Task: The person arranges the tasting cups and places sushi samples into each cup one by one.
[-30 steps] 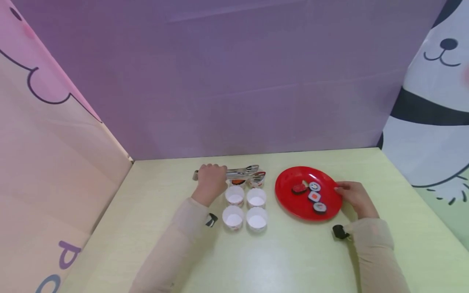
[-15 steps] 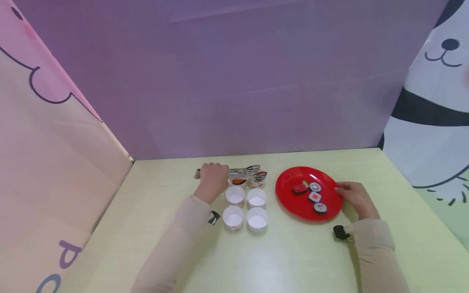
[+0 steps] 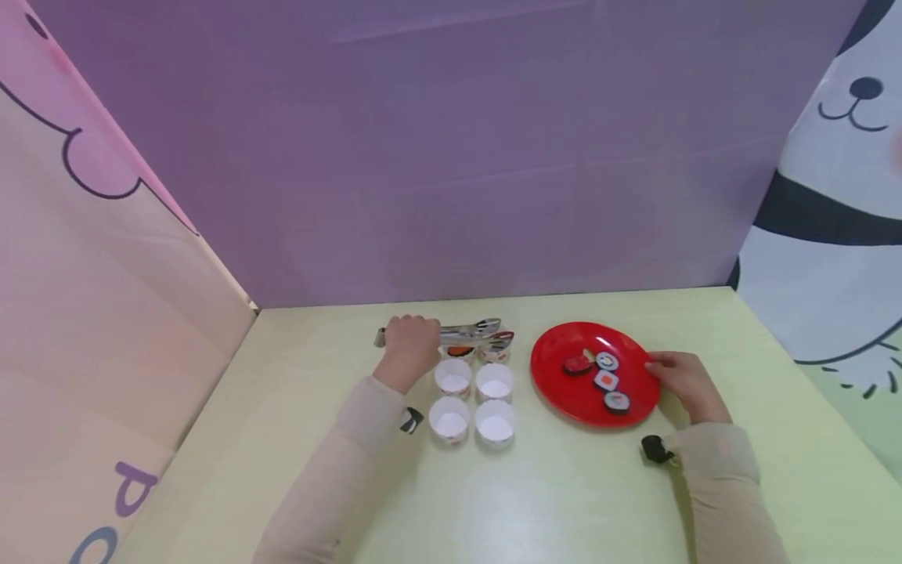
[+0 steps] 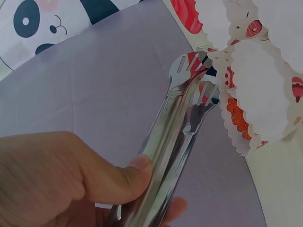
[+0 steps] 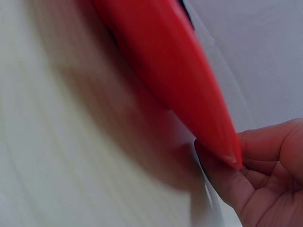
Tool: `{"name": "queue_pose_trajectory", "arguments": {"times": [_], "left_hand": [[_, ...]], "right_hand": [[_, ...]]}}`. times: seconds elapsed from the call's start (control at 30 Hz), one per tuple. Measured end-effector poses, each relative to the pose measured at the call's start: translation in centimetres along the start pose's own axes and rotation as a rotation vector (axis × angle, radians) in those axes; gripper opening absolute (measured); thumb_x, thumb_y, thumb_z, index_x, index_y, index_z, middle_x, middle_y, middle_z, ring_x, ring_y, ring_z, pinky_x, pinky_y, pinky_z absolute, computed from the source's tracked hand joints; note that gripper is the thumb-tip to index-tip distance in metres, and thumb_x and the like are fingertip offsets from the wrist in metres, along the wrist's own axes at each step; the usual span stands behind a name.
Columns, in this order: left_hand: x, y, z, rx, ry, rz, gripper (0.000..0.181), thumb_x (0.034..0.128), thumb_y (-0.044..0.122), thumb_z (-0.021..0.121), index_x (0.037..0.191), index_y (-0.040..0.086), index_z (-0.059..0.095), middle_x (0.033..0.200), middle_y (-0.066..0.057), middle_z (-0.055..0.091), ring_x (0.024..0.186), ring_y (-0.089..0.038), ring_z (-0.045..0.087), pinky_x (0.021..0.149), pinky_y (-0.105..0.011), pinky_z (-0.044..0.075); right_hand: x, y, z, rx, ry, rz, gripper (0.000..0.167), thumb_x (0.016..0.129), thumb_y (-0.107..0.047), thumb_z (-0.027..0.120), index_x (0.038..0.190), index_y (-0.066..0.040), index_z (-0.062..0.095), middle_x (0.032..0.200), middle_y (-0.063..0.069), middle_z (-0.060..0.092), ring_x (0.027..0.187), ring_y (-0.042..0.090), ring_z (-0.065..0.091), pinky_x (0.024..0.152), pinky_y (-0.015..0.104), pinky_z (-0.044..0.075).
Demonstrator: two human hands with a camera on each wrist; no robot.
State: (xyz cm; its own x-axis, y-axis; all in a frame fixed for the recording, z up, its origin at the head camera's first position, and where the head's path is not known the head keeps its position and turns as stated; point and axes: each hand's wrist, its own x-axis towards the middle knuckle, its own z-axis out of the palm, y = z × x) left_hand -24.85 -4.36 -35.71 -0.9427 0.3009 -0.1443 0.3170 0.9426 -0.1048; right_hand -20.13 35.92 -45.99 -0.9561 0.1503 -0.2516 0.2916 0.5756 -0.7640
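Observation:
My left hand [image 3: 409, 350] grips a pair of metal tongs [image 4: 165, 146], thumb pressed along one arm. Their slotted tips reach over the back-right paper cup [image 3: 496, 355]. Red and dark patches show at the tips; whether a piece lies between them I cannot tell. Beside it, the back-left paper cup [image 4: 228, 113] holds an orange piece with a dark edge. My right hand [image 3: 687, 384] pinches the rim of a red plate [image 5: 175, 61] between thumb and fingers. On the plate lie a toy sushi with a red top [image 3: 578, 363] and several toy sushi rolls [image 3: 606, 380].
Several more white paper cups [image 3: 449, 419] stand in rows in front of the back pair, left of the plate. The pale table [image 3: 550, 501] meets a purple wall [image 3: 451, 157] behind. A printed panel [image 3: 838, 204] stands on the right, another [image 3: 106, 274] on the left.
My left hand and the tongs have shifted very slightly to the right, then stayed still over the back cups. My right hand keeps its hold on the plate.

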Motion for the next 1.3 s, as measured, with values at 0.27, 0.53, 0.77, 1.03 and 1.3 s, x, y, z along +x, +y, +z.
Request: {"name": "queue_pose_trajectory", "arguments": {"times": [0.27, 0.53, 0.77, 1.03, 1.3], "left_hand": [[0.01, -0.11, -0.03, -0.013, -0.013, 0.003, 0.019, 0.0859, 0.024, 0.067, 0.1, 0.011, 0.066, 0.085, -0.003, 0.063, 0.077, -0.021, 0.055, 0.079, -0.038, 0.046], [-0.09, -0.3, 0.13, -0.031, 0.013, 0.008, 0.022, 0.0862, 0.024, 0.067, 0.104, 0.011, 0.066, 0.092, -0.006, 0.066, 0.08, -0.023, 0.057, 0.078, -0.039, 0.047], [-0.13, -0.27, 0.2, -0.032, 0.009, 0.006, 0.023, 0.0868, 0.025, 0.066, 0.105, 0.011, 0.065, 0.094, -0.006, 0.066, 0.082, -0.024, 0.058, 0.079, -0.039, 0.047], [-0.32, -0.34, 0.05, -0.011, 0.002, 0.001, 0.025, 0.0877, 0.025, 0.065, 0.107, 0.01, 0.064, 0.094, -0.006, 0.066, 0.081, -0.023, 0.058, 0.08, -0.039, 0.048], [-0.67, -0.73, -0.16, -0.029, 0.026, -0.008, 0.025, 0.0857, 0.022, 0.067, 0.107, 0.009, 0.064, 0.09, -0.006, 0.064, 0.077, -0.022, 0.055, 0.074, -0.036, 0.047]], "right_hand": [[-0.08, 0.0, 0.03, -0.02, 0.013, -0.018, 0.047, 0.097, -0.015, 0.044, 0.131, 0.018, 0.039, 0.131, 0.037, 0.042, 0.116, 0.047, 0.042, 0.096, 0.055, 0.04], [0.06, 0.2, 0.01, -0.019, 0.021, -0.045, 0.046, 0.097, -0.015, 0.044, 0.129, 0.018, 0.041, 0.128, 0.037, 0.045, 0.113, 0.047, 0.045, 0.095, 0.054, 0.041], [-0.02, 0.14, 0.0, -0.013, 0.017, -0.043, 0.047, 0.097, -0.016, 0.045, 0.129, 0.018, 0.041, 0.128, 0.037, 0.044, 0.114, 0.047, 0.044, 0.095, 0.054, 0.04], [-0.11, -0.2, -0.03, -0.001, 0.011, -0.017, 0.048, 0.097, -0.017, 0.044, 0.131, 0.016, 0.039, 0.13, 0.036, 0.043, 0.115, 0.046, 0.042, 0.096, 0.054, 0.04], [0.0, -0.17, 0.07, -0.004, 0.013, -0.035, 0.047, 0.097, -0.016, 0.043, 0.131, 0.017, 0.04, 0.13, 0.036, 0.043, 0.116, 0.047, 0.042, 0.096, 0.055, 0.039]]}}
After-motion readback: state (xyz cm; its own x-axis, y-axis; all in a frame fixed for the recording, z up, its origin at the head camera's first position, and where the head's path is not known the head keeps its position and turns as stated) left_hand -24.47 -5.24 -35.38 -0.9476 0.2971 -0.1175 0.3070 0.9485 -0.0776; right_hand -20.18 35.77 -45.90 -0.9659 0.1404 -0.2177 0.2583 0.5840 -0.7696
